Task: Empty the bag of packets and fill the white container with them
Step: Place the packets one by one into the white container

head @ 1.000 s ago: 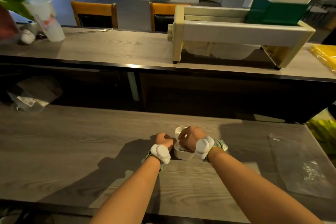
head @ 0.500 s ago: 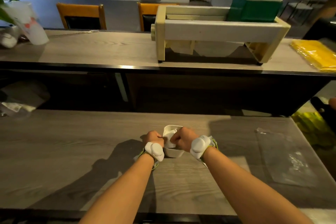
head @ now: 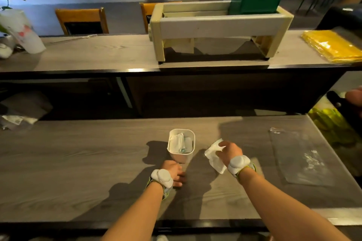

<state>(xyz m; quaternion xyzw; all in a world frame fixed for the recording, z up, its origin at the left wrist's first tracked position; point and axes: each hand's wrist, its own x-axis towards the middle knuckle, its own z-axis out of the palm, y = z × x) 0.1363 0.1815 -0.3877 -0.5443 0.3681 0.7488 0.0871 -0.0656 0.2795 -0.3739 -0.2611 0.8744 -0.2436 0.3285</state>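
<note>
white square plastic container (head: pixel 181 154): white packets (head: pixel 181 143) inside | right hand (head: pixel 230 151): pinching white packet (head: pixel 214 155) | left hand (head: pixel 173 171): loose on table | clear flat plastic bag (head: pixel 299 158): well right

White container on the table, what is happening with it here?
A person is filling the white container with packets; several already stand inside. The right hand holds white packets just beside it. The left hand rests on the table in front of it. The clear bag lies flat to the right.
</note>
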